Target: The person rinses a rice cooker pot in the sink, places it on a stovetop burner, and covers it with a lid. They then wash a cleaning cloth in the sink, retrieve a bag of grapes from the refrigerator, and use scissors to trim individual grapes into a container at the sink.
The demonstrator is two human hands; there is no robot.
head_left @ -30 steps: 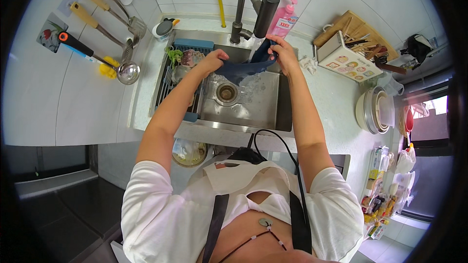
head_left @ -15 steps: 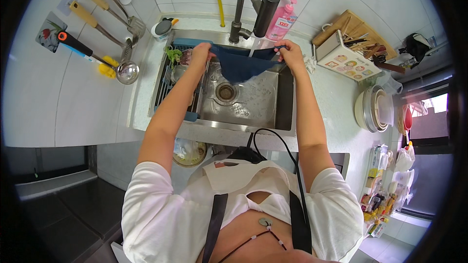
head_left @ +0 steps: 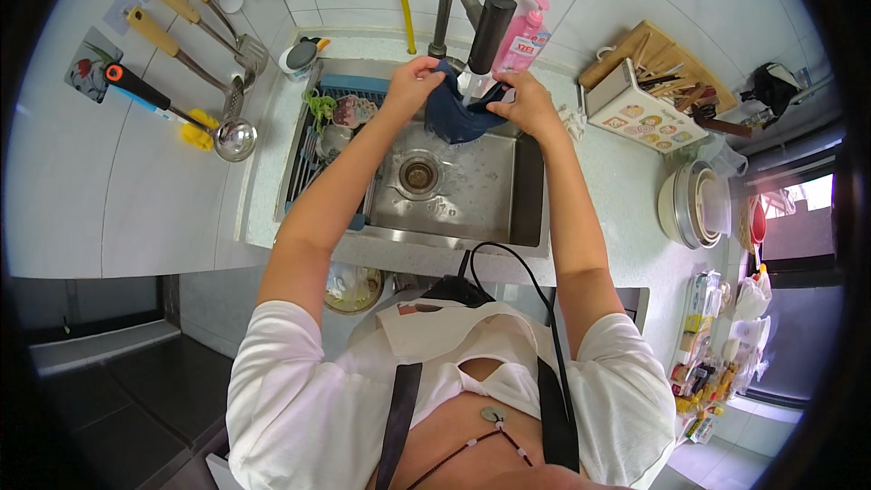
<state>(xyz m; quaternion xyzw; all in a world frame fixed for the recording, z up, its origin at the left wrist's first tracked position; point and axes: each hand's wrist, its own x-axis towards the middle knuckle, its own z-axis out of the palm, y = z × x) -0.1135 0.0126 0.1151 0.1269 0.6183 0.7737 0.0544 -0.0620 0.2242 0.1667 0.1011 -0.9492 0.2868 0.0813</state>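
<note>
A dark blue cloth [head_left: 456,120] hangs over the back of the steel sink [head_left: 481,192], sagging into a pouch between my hands. My left hand [head_left: 415,86] pinches one upper corner. My right hand [head_left: 528,105] grips the opposite edge, thumb on the near side. Right above the cloth is the dark grey tap [head_left: 491,32], with water running from its spout into the fold. Water drops lie on the sink floor around the round drain [head_left: 419,176].
Left in the sink sits a blue-edged drying rack [head_left: 357,83] with greens and dishes. A pink pump bottle [head_left: 523,42] stands behind the tap. Ladles and turners hang on the left wall, including a ladle [head_left: 235,138]. To the right are a utensil holder [head_left: 649,113] and stacked basins [head_left: 680,209].
Both hands have come closer together. The cloth, earlier stretched wide across the sink, has bunched into a pouch under the tap.
</note>
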